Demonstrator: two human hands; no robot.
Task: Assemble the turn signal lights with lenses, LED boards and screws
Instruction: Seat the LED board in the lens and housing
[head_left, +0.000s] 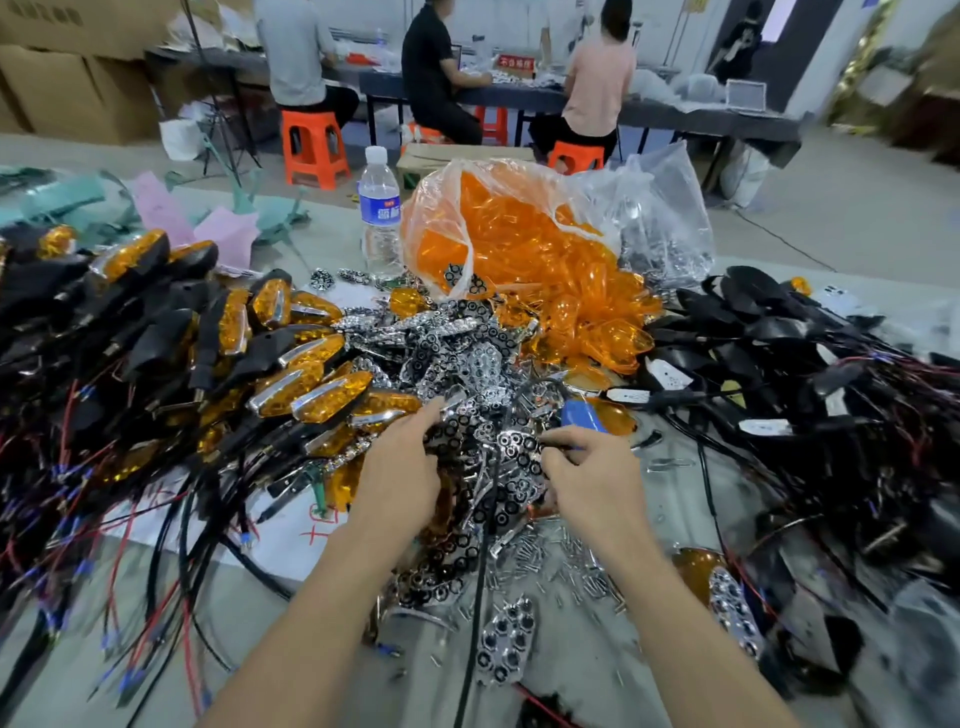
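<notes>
A water bottle (379, 218) stands beside the bag of orange lenses (519, 234).

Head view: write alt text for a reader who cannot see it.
Two bare hands work in a heap of chrome reflector pieces: the left hand touches it, the right hand pinches one piece. Finished amber lights lie left, a bag of orange lenses behind.

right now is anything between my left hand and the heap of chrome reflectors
Nothing visible does: the left hand is at the heap of chrome reflectors, its index finger stretched onto them. The black cable runs down the heap on the hand's right, out of its way.
</notes>
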